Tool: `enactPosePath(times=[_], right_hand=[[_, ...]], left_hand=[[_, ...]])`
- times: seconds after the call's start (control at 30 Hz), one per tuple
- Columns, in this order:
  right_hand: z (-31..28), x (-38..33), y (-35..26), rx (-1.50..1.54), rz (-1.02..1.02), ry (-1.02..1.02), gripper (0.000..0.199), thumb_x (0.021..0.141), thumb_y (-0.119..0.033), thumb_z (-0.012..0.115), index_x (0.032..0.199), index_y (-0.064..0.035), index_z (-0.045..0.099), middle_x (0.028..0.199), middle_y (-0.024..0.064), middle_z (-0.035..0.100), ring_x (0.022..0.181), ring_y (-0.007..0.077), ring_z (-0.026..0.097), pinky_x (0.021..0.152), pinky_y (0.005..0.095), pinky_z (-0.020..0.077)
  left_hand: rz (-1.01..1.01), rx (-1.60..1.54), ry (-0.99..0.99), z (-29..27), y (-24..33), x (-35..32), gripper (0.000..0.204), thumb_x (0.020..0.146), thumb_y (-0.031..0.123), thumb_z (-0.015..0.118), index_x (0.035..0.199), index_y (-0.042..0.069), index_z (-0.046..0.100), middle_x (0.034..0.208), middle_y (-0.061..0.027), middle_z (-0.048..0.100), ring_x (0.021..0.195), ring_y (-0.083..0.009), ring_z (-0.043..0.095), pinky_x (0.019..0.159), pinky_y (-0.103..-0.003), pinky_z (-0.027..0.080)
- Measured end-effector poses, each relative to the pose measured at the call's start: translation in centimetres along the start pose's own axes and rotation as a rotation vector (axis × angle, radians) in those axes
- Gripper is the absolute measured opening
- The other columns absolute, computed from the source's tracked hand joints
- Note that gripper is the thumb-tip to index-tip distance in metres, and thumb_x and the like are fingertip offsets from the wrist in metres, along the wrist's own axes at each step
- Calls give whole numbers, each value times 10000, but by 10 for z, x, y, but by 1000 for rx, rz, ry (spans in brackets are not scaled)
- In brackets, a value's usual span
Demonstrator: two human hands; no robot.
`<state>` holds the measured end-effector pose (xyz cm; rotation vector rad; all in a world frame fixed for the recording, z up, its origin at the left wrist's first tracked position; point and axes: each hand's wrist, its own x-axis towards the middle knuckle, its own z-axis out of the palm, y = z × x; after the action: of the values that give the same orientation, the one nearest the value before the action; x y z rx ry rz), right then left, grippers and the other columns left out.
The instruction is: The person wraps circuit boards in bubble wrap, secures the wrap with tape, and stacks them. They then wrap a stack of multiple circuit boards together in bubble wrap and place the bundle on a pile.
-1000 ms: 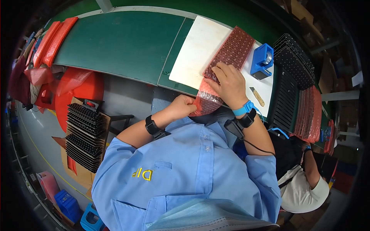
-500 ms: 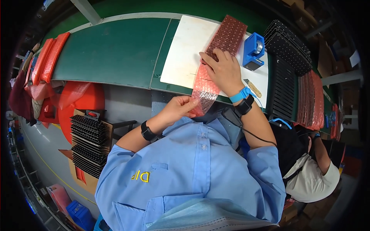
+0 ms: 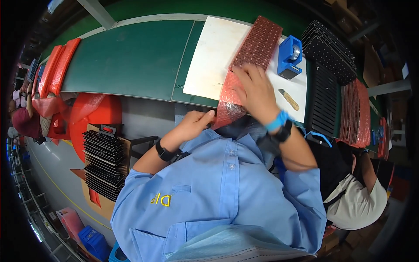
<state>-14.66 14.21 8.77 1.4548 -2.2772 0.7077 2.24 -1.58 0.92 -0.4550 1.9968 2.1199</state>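
A dark flat piece with rows of light spots, in pink bubble wrap [image 3: 259,41], lies slanted on a white board [image 3: 205,56]. The loose pink end of the wrap [image 3: 229,107] hangs over the bench's near edge. My right hand [image 3: 260,94], blurred, reaches over the wrap with its fingers apart; whether the fingertips touch it I cannot tell. Beside the hanging end my left hand [image 3: 198,122] is closed, thumb against fingers; what is in it, if anything, is hidden. A blue tape dispenser [image 3: 289,56] and a tan-handled knife [image 3: 289,99] lie right of my right hand.
Black perforated panels [image 3: 329,52] stand at the right by a slotted black tray [image 3: 323,96] and wrapped pink bundles [image 3: 355,113]. More pink packages [image 3: 61,65] lie far left on the green bench. Below stand stacked black trays [image 3: 103,157]. A co-worker [image 3: 358,196] sits at right.
My left hand has let go of the wrap's hanging end and moved slightly left. My right hand has shifted right and toward me, its fingers less flat on the wrapped piece.
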Motion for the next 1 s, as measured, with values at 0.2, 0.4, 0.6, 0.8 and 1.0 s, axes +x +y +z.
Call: enactPosePath(times=[0.2, 0.4, 0.6, 0.8, 1.0], right_hand=[[-18, -51, -44, 425, 407, -381, 189, 834, -74, 619, 1012, -10, 616, 741, 172, 603, 672, 323, 609, 620, 376, 489], [-16, -35, -47, 586, 174, -567, 169, 829, -108, 660, 960, -4, 643, 793, 175, 630, 685, 299, 625, 602, 351, 484], [-58, -79, 25, -165, 334, -68, 273, 898, -91, 587, 1112, 77, 593, 1071, 246, 611, 972, 382, 589, 870, 418, 468], [-57, -103, 105, -122, 570, -163, 221, 878, -131, 615, 984, 62, 595, 889, 213, 608, 805, 340, 577, 737, 415, 460], [-69, -100, 91, -127, 626, -245, 184, 880, -134, 615, 852, 37, 552, 775, 168, 580, 684, 272, 554, 637, 367, 455]], left_hand=[[229, 179, 256, -17, 11, -7, 287, 919, 282, 609, 917, 17, 719, 779, -81, 709, 720, -109, 647, 636, -273, 503], [596, 942, 595, 1, 89, -3, 358, 725, 438, 737, 751, 86, 675, 737, -104, 658, 711, -277, 649, 603, -392, 523], [391, 1090, 423, 12, 73, 28, 303, 685, 349, 704, 721, 54, 644, 773, -142, 641, 759, -324, 640, 613, -437, 520], [438, 1012, 632, 22, 49, 15, 208, 696, 266, 683, 697, 65, 631, 723, -104, 620, 718, -294, 629, 585, -423, 507], [722, 852, 725, 17, 43, 13, 161, 699, 222, 676, 660, 81, 608, 695, -79, 588, 695, -282, 602, 577, -399, 493]])
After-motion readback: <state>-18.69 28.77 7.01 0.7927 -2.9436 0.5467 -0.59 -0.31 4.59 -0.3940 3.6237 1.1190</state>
